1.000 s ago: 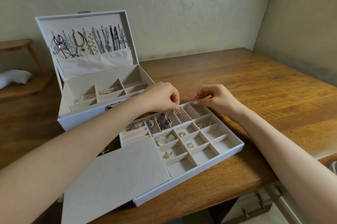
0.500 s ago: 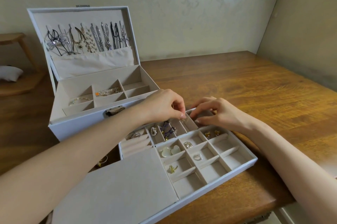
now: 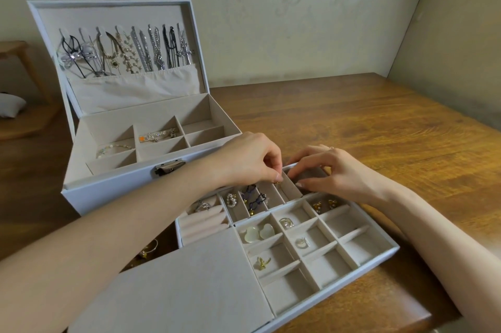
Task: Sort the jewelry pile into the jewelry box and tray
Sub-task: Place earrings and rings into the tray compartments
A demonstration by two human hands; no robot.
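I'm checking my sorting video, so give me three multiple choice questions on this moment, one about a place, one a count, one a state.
1. Where are the two heart-shaped pieces?
A. in a tray compartment
B. in the box lid
C. on the table

2. How many hands are at the tray's far row?
A. none
B. one
C. two

3. The jewelry box lid is:
A. shut
B. open
C. detached

Answers: 1 A, they lie in a left compartment. 2 C, left hand and right hand meet there. 3 B, it stands upright with necklaces hanging.
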